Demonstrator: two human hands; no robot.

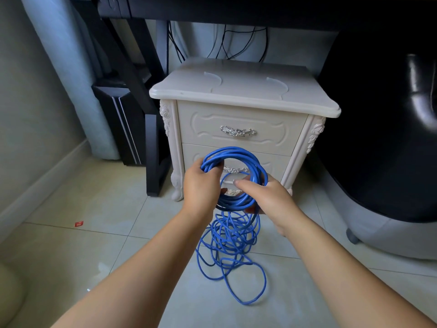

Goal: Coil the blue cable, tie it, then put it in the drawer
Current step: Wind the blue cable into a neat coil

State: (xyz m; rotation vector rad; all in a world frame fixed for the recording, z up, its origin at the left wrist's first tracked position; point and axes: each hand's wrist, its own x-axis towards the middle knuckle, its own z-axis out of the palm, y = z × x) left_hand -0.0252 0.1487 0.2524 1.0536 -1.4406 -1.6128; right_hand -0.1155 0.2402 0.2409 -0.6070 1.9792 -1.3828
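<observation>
A cream carved bedside cabinet (243, 91) stands on pale glossy floor tiles (94, 233) below a black desk (212, 8), a black leather chair (390, 138) just beside it.

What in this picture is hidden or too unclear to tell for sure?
Head view only:
1. Lower drawer: its handle is mostly hidden behind the blue cable coil and the left hand.
2. Right hand: its fingers are behind the coil.
3. Cable ends: lost in the loose tangle on the floor.
4. Black chair: cut off by the right edge.
</observation>
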